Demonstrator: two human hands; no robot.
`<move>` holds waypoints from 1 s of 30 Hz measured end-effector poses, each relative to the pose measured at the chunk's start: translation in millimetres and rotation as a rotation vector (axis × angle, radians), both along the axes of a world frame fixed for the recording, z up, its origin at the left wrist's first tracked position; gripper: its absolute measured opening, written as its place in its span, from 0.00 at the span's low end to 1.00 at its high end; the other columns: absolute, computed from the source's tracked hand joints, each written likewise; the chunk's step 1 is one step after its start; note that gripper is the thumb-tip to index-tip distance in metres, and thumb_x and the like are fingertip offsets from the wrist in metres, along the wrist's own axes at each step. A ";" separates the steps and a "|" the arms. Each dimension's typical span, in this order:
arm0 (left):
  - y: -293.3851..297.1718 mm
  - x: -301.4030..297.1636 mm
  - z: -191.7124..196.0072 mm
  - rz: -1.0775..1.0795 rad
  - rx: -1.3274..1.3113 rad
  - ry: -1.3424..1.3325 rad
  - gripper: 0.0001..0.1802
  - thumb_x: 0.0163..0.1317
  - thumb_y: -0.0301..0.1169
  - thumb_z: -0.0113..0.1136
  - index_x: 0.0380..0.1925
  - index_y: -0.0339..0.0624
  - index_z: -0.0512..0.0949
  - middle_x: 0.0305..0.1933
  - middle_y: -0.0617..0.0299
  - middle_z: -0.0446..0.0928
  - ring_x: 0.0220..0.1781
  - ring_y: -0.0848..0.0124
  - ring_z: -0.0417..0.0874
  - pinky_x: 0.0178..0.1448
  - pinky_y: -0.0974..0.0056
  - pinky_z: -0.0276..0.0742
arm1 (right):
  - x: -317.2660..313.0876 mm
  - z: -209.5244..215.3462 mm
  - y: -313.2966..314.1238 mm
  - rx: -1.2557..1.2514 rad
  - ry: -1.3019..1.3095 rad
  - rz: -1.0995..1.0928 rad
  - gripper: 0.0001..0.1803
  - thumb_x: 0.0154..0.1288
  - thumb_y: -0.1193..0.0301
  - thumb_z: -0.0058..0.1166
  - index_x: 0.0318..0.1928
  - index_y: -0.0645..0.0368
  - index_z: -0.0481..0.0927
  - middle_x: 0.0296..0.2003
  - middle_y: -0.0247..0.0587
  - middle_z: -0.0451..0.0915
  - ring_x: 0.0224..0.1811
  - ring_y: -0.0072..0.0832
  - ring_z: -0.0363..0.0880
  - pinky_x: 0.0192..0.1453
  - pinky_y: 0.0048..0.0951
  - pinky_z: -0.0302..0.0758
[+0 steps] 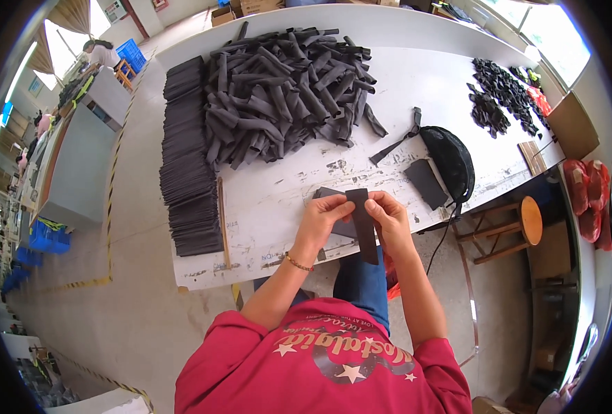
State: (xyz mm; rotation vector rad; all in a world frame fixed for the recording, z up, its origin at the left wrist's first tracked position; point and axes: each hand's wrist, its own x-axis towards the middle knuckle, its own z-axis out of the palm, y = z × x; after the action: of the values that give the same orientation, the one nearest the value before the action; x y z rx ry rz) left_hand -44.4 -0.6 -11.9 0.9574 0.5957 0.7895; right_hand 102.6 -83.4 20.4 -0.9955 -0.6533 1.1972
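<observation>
Left hand (pixel 324 214), right hand (pixel 391 215): fingers (pixel 344 207) pinch dark strip (pixel 365 234) near top, likely steadying it. Flat stack (pixel 187 162) lines bench (pixel 271 224) end, seemingly for order.

Bright daylight pouring through the window (pixel 558 34) at upper right, brown curtain (pixel 71 15) hanging upper left, yellow-and-black tape (pixel 110 207) running along the pale floor (pixel 140 269), grey-sided bench (pixel 81 169) far left, wooden stool (pixel 531 221) right

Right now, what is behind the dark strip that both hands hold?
Behind the dark strip, flat dark material shows against the white table, above and below the left hand. What the strip and this hand cover cannot be seen.
</observation>
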 end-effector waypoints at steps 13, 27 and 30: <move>-6.3 -1.3 5.7 0.219 0.234 0.198 0.08 0.56 0.29 0.70 0.30 0.36 0.82 0.27 0.67 0.79 0.27 0.81 0.74 0.32 0.75 0.69 | -0.6 -25.0 -5.6 -0.066 -0.419 -0.102 0.07 0.68 0.71 0.57 0.41 0.61 0.81 0.32 0.28 0.80 0.32 0.13 0.73 0.38 0.18 0.69; 1.1 -4.5 -15.6 -0.016 -0.163 -0.043 0.07 0.59 0.29 0.68 0.36 0.40 0.82 0.32 0.68 0.81 0.30 0.81 0.77 0.34 0.75 0.71 | 0.3 -45.4 -3.5 -0.044 0.089 0.037 0.05 0.68 0.72 0.54 0.40 0.60 0.81 0.35 0.29 0.81 0.38 0.15 0.77 0.45 0.19 0.73; 3.3 -3.9 -13.2 0.009 -0.160 -0.021 0.07 0.59 0.29 0.67 0.36 0.40 0.82 0.32 0.69 0.81 0.31 0.81 0.77 0.34 0.74 0.70 | -1.4 -50.6 -5.0 -0.034 0.028 0.003 0.04 0.69 0.73 0.54 0.39 0.59 0.81 0.34 0.28 0.81 0.37 0.15 0.77 0.44 0.19 0.72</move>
State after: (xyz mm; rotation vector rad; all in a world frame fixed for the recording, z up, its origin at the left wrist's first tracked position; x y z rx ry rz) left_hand -48.3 2.8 -25.1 0.7995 0.6355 0.7475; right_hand 101.2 -88.4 -30.1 -1.0051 -0.6142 1.2261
